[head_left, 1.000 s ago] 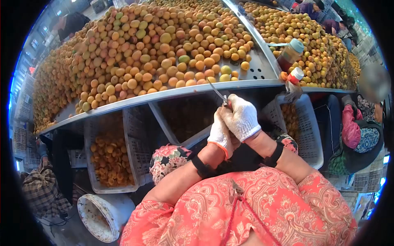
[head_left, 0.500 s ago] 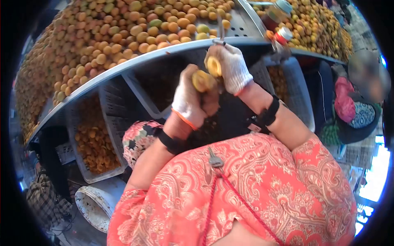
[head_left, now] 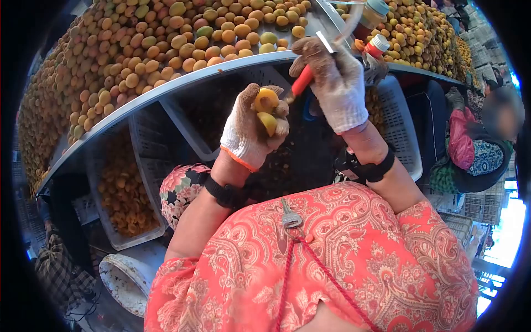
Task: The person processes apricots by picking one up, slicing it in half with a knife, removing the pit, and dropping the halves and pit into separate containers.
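Observation:
My left hand, in a soiled white work glove, is closed around apricot pieces. A hollowed apricot half shows between its thumb and fingers, with another apricot piece just below it. Up and to the right, my gloved right hand grips a knife by its red handle. The metal blade sticks out past the fingers toward the table. Part of the knife is hidden by the glove. The two hands are apart, in front of the table's rim.
Whole apricots cover the metal table ahead. Under its edge stand a crate of apricot halves and a blue-grey crate. A white-capped bottle and a jar stand on the table. Another person sits at right.
My right hand has moved up and right, away from my left hand, with the knife. The apricot half by its fingers is no longer there; two pieces now show in my left hand.

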`<state>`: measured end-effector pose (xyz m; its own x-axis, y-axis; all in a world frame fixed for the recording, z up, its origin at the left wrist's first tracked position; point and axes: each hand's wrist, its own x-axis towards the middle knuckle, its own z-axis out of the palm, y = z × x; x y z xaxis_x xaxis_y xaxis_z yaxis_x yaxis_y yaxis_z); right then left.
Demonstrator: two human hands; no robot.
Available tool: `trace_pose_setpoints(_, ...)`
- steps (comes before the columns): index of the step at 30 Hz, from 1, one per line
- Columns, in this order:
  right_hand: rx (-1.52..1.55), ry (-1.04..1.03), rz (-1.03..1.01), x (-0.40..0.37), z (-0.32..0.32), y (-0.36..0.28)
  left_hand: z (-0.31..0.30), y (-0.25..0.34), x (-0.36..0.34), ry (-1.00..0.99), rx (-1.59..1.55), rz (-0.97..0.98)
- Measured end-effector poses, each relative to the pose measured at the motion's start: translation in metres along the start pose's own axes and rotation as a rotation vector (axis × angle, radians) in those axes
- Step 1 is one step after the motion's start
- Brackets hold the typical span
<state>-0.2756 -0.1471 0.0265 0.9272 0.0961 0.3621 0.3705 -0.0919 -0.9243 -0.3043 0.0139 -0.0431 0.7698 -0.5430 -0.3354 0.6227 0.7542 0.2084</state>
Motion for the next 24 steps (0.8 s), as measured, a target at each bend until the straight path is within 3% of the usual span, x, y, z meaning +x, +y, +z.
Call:
trace_pose_setpoints(2, 0.17, 0.035, 0.036, -0.002, -0.001, -0.01, 0.003, 0.0, -0.002, 0.018, -0.009, 0.025)
trace_pose_setpoints(7, 0.026, 0.028, -0.025, -0.006, 0.001, -0.014, 0.0, -0.001, -0.005, -0.039, 0.112, 0.131)
trace_pose_setpoints(9, -0.453, -0.122, 0.047, -0.007, -0.001, -0.019, 0.0, -0.001, -0.005, -0.007, 0.148, 0.199)
trace_pose_setpoints(10, -0.538, -0.182, 0.069, -0.009, 0.001, -0.011, -0.002, -0.002, -0.002, -0.001, 0.11, 0.222)
trace_pose_setpoints(11, -0.593, -0.239, -0.034, -0.012, -0.001, 0.007, -0.003, -0.002, -0.001, 0.005, 0.071, 0.245)
trace_pose_setpoints(14, -0.738, -0.305, 0.046, -0.025, 0.011, 0.02, 0.02, -0.014, -0.003, 0.131, 0.019, 0.278)
trace_pose_setpoints(18, -0.65, -0.173, 0.037, -0.015, 0.003, 0.025, -0.004, -0.007, 0.0, 0.011, 0.328, 0.273)
trace_pose_setpoints(24, -0.515, -0.167, 0.029, -0.011, 0.003, 0.016, 0.001, 0.0, -0.008, -0.171, 0.424, 0.266)
